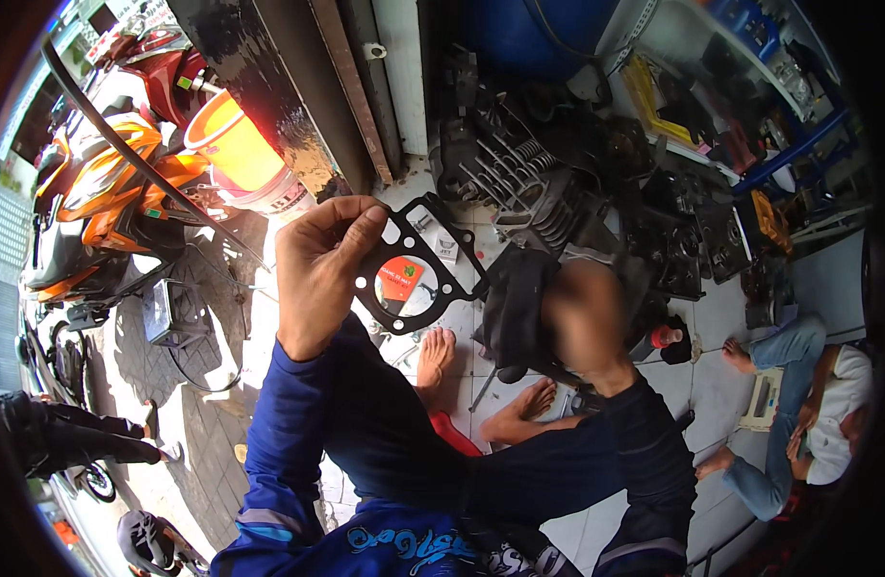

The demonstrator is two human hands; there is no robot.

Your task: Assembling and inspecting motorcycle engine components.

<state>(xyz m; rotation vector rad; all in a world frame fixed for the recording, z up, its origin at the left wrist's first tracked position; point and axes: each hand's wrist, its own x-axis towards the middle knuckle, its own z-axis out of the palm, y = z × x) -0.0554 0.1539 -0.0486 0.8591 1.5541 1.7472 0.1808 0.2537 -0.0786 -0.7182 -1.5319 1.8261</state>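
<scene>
My left hand [317, 264] pinches a flat black engine gasket [451, 287] by its left edge, holding it up. A large round hole and several smaller ones run through it. Through the round hole shows a red packet [397, 276]; a small white box [442, 246] shows behind its upper part. My right hand [589, 317] is at the right side of a bulky black part [518, 306], close to the gasket's right corner. Blur covers the right hand's fingers, so their grip cannot be made out.
Beyond my hands lie a finned engine cylinder with upright studs [529, 188] and dark engine parts [678, 231]. A glass case [741, 77] stands far right. A person in jeans [784, 413] sits at right. Orange motorcycles [106, 202] and an orange bucket [233, 139] stand left.
</scene>
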